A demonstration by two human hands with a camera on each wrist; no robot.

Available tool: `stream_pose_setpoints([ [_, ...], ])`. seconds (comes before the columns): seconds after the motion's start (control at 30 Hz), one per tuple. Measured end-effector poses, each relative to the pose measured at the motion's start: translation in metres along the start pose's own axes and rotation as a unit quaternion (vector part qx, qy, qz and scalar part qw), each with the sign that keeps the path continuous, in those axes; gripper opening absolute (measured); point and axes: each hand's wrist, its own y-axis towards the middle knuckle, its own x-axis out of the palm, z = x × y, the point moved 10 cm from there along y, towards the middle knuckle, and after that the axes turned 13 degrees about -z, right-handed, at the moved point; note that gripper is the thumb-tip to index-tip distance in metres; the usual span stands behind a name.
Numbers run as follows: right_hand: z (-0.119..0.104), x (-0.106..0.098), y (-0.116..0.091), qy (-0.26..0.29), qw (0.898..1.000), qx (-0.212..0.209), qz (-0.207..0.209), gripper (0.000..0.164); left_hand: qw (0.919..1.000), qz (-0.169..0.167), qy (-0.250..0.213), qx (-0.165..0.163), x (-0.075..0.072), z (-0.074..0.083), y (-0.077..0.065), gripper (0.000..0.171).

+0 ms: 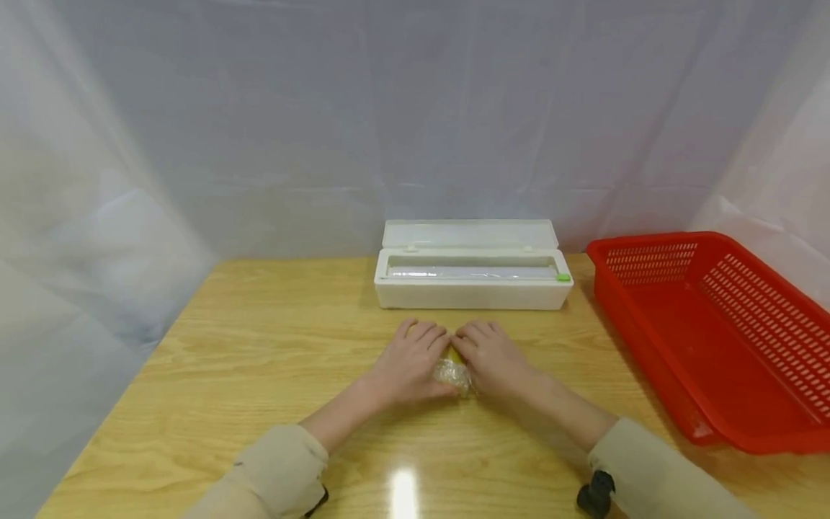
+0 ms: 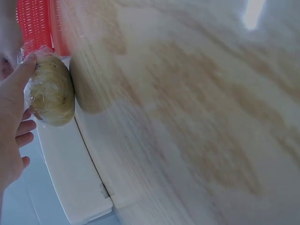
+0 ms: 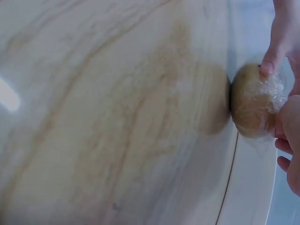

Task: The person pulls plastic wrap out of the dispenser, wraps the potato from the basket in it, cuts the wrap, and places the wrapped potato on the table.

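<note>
A potato [image 1: 452,372] covered in crinkled clear plastic wrap sits on the wooden table between both hands. My left hand [image 1: 415,362] holds it from the left. In the left wrist view the left thumb lies along the wrapped potato [image 2: 52,91], and the fingers curl behind it. From the other side my right hand [image 1: 494,362] grips the potato with bent fingers. In the right wrist view, loose film gathers on the potato [image 3: 253,102] by the right hand [image 3: 291,136]. The fingertips of the two hands nearly meet over its far side.
Behind the hands stands a white cling film box [image 1: 472,294], its lid raised, with a film roll [image 1: 472,272] inside and a green slider [image 1: 563,277] at its right end. A red plastic basket [image 1: 655,353] stands to the right. Pale sheeting [image 1: 324,130] hangs behind the table.
</note>
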Motion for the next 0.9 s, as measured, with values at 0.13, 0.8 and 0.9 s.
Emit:
stream_pose_setpoints([
  [0.13, 0.014, -0.013, -0.001, 0.045, 0.997, 0.003, 0.057, 0.020, 0.9995, -0.025, -0.016, -0.008, 0.002, -0.003, 0.003, 0.077],
  [0.8, 0.030, 0.020, -0.003, 0.118, 0.983, 0.123, -0.063, 0.080, 0.9910, -0.041, -0.100, -0.079, 0.023, -0.019, -0.004, 0.060],
  [0.9, 0.030, 0.025, -0.005, 0.078, 0.985, 0.130, -0.083, 0.089, 0.9885, -0.054, -0.115, -0.082, 0.028, -0.021, -0.004, 0.062],
])
